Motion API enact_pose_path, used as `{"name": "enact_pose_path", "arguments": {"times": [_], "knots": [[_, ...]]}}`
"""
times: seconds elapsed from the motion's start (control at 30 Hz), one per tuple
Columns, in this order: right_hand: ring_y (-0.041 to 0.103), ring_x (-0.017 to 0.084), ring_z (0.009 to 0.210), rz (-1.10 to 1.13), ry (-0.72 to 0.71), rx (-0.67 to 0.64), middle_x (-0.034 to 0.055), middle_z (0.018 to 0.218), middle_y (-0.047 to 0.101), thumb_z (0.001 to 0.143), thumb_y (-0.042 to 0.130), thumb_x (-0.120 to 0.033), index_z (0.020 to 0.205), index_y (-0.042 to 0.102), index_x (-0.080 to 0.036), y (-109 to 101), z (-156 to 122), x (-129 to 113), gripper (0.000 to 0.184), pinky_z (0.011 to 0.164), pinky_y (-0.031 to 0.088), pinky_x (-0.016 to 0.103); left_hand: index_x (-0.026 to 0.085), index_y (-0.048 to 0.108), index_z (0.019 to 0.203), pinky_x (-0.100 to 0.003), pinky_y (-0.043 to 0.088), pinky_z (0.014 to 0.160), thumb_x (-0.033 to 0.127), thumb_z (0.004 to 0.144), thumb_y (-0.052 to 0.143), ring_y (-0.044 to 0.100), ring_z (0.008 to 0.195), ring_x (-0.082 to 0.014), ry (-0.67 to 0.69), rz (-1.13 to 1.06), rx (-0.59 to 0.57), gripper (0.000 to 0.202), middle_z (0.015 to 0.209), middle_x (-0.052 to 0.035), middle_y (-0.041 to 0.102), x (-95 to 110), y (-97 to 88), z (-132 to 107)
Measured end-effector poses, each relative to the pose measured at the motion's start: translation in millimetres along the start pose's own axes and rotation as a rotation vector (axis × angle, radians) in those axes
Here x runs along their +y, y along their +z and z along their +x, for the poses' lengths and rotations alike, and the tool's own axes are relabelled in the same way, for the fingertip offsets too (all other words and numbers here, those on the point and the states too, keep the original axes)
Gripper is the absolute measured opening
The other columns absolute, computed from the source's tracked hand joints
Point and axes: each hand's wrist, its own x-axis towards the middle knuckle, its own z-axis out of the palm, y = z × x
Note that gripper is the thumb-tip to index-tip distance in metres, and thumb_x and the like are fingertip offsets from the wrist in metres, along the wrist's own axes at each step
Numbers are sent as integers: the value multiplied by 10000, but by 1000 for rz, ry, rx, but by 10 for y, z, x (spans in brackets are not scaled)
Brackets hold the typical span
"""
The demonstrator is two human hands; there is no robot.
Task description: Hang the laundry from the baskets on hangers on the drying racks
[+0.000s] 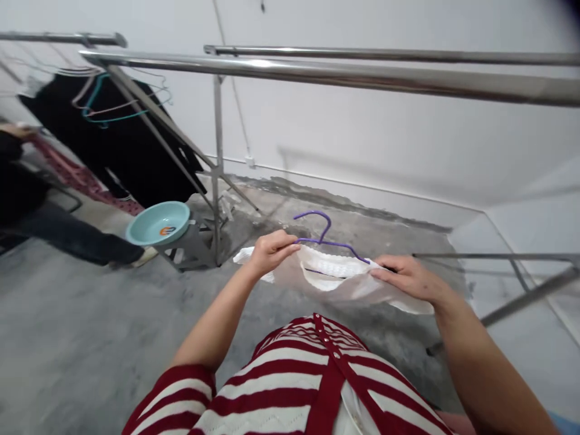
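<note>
A purple clothes hanger [322, 241] sits inside the neck of a white garment [330, 264], its hook pointing up and away from me. My left hand [273, 251] pinches the garment's left shoulder together with the hanger's left arm. On the other side, my right hand [408, 277] grips the right shoulder near the hanger's end, fingers closed on the cloth. The garment hangs loosely between both hands in front of my striped top, and its lower part is mostly out of sight.
A metal drying rack's rail [290, 67] crosses ahead at height. To the left, a teal basin [158, 222] stands on a grey stool [199, 244]. Black clothes [122, 145] hang behind, with pink and blue hangers [97, 109]. Another person [27, 199] holds a pink patterned cloth [75, 172].
</note>
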Motion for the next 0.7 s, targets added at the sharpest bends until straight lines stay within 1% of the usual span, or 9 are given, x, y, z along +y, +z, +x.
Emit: {"name": "enact_pose_path", "arguments": {"times": [0.07,0.13,0.17,0.27,0.37,0.43,0.53,0.6,0.7], "knots": [[617,183,748,15,38,63,40,809,690,810,505,-563,825,691,-176,21,19,-2,429,661,468,248,198,678,987,-263,482,776,374,810,625,613,861,-156,-107,4,-16,255,920,-74,663,-193,-242,-169],[615,193,721,60,106,138,49,784,689,763,566,-577,801,701,-182,21,3,64,419,633,475,256,219,624,1132,-338,427,954,424,727,701,553,1090,-213,-265,0,36,460,1154,-100,614,-404,-519,-392],[611,194,691,108,145,181,56,761,687,737,599,-576,784,703,-184,23,-12,116,409,602,476,259,217,598,1172,-364,399,993,441,687,730,529,1133,-229,-360,-33,73,550,1198,-103,595,-505,-642,-511],[595,199,598,304,233,289,84,700,684,668,675,-562,731,714,-205,70,-34,289,365,521,474,278,159,637,1055,-363,436,929,493,668,721,590,991,-219,-641,-270,154,518,1028,-99,659,-733,-849,-806],[600,211,563,428,249,306,84,676,690,607,720,-553,701,726,-233,182,23,416,334,510,494,307,147,665,916,-313,461,846,532,711,661,601,878,-180,-758,-420,279,436,911,-83,676,-791,-795,-903],[600,208,552,441,245,280,61,661,685,592,728,-544,699,726,-237,259,108,455,325,506,500,314,154,669,925,-287,467,803,546,676,682,598,857,-171,-773,-462,370,465,912,-75,679,-771,-686,-866],[590,189,548,453,224,232,42,644,674,603,727,-530,697,720,-228,333,279,470,316,501,485,296,133,673,840,-272,473,699,573,624,699,582,717,-152,-814,-482,485,491,781,-55,669,-774,-569,-782],[583,175,551,467,212,191,39,654,675,608,730,-521,719,725,-223,347,394,475,318,505,473,281,125,657,788,-266,459,638,602,650,650,547,630,-133,-840,-423,571,497,695,-34,637,-814,-587,-777],[558,156,530,470,202,178,31,641,667,596,736,-527,723,722,-216,320,522,497,337,488,448,264,124,636,787,-268,445,614,607,698,582,526,610,-134,-876,-290,680,494,657,-22,600,-846,-756,-844]]}}
